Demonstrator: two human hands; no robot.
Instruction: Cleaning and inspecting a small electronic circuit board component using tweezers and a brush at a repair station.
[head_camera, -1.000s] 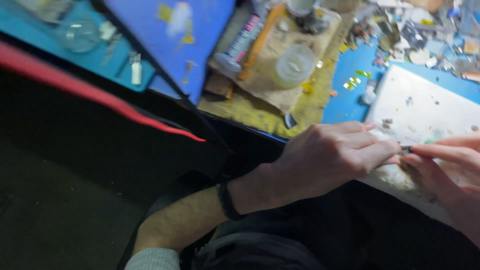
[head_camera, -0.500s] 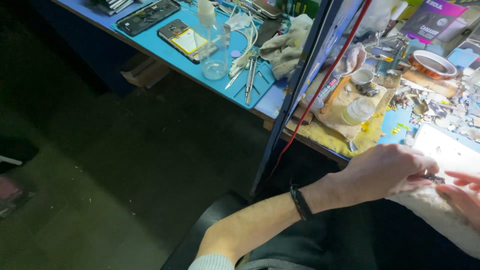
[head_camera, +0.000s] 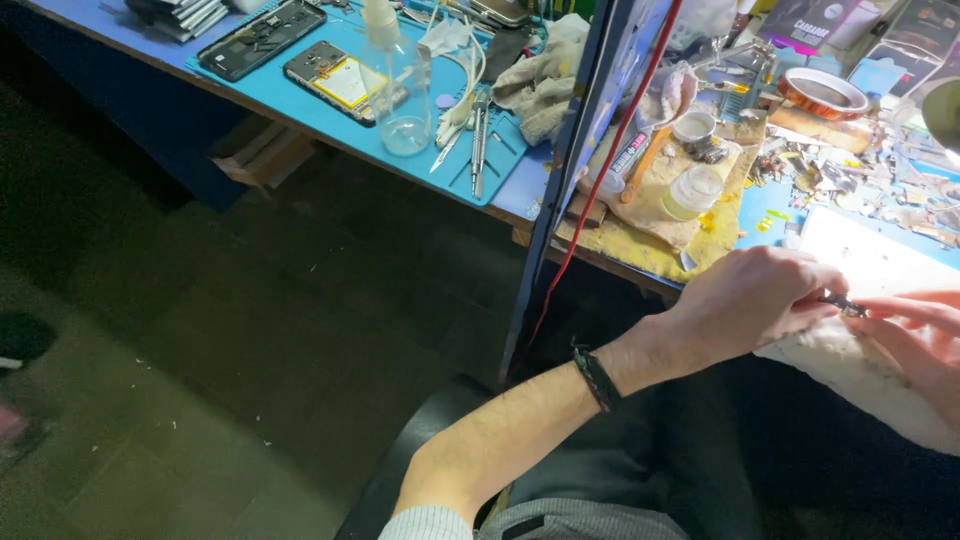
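My left hand (head_camera: 748, 300) reaches across to the right, a dark band on its wrist, and its fingertips pinch a small dark metal part (head_camera: 843, 303). My right hand (head_camera: 915, 340) meets it at the frame's right edge, fingers touching the same part. Both hands rest over a white cloth pad (head_camera: 850, 365) at the bench's front edge. What the small part is cannot be told.
A blue mat (head_camera: 330, 110) holds two opened phones (head_camera: 345, 80), a clear bottle (head_camera: 400, 85), tweezers (head_camera: 478, 140) and a rag. A dark upright panel with a red cable (head_camera: 590, 200) divides the bench. Small jars (head_camera: 692, 190), a round orange dish (head_camera: 822, 92) and scattered parts lie at the right.
The view has swung left and pulled back, showing more of the blue mat and the floor. Both hands stay together on the small part.
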